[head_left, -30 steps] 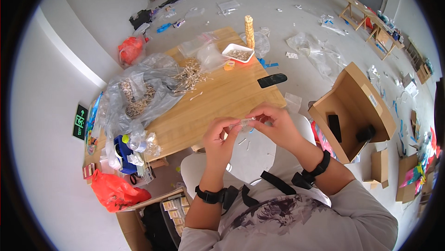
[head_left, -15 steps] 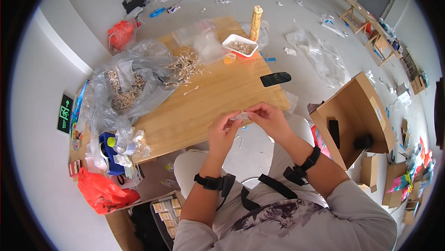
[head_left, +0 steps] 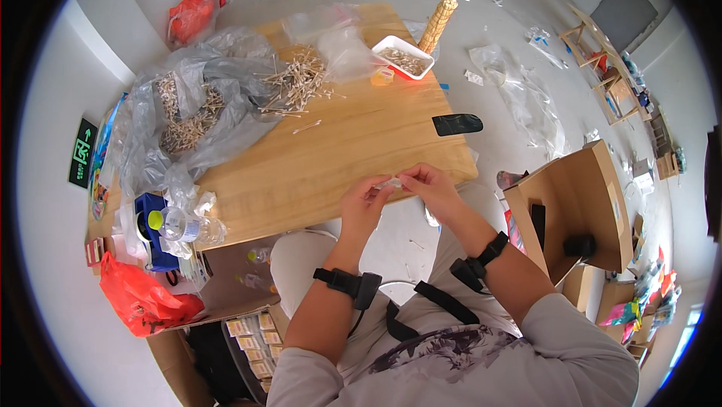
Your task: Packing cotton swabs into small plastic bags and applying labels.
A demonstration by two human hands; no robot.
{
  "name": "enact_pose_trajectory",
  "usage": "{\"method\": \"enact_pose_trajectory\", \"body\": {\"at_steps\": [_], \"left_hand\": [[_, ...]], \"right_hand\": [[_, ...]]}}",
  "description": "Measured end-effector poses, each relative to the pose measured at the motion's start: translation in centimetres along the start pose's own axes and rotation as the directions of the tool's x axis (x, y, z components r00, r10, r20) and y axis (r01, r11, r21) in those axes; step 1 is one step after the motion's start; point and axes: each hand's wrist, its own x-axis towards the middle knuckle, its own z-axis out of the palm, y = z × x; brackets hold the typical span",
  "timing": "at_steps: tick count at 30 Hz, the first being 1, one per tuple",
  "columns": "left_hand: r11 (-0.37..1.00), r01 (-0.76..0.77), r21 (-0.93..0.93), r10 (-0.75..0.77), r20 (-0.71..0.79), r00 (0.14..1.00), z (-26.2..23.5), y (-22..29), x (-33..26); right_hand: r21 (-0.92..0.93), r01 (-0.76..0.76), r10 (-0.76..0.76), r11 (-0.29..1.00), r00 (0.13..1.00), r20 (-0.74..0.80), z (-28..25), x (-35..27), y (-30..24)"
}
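Above the near edge of the wooden table, my left hand (head_left: 364, 202) and my right hand (head_left: 428, 187) meet with pinched fingers. Between their fingertips is a small translucent, whitish plastic piece (head_left: 389, 183), possibly a little bag; the fingers partly cover it. Farther off lies a loose pile of cotton swabs (head_left: 301, 80), and a single swab (head_left: 307, 127) lies nearer to me. More swabs fill an open grey plastic bag (head_left: 241, 125) on the left. A white tray (head_left: 430, 70) at the far right corner also holds swabs.
Beside the tray stand a tall tan column (head_left: 438, 24) and a small yellow packet (head_left: 383, 76). A black flat object (head_left: 457, 124) lies at the table's right edge. A clear bottle (head_left: 180, 224) leans by a blue box (head_left: 156, 238). An open cardboard box (head_left: 602, 204) stands right.
The view has shifted and turned slightly, so the table appears higher and more to the left. Both hands keep their pinch on the small plastic piece, nearly in the same place.
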Motion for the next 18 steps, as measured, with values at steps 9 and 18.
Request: {"method": "enact_pose_trajectory", "body": {"at_steps": [9,18], "left_hand": [[0.949,0.282,-0.144,-0.277,0.054,0.959,0.0,0.4,0.5],[0.846,0.460,-0.271,-0.443,0.124,0.888,0.0,-0.1,1.4]], "right_hand": [[-0.033,0.028,-0.029,0.999,0.999,-0.013,0.3,0.4,0.9],[0.031,0.017,-0.017,0.999,1.000,-0.011,0.4,1.4,2.6]]}}
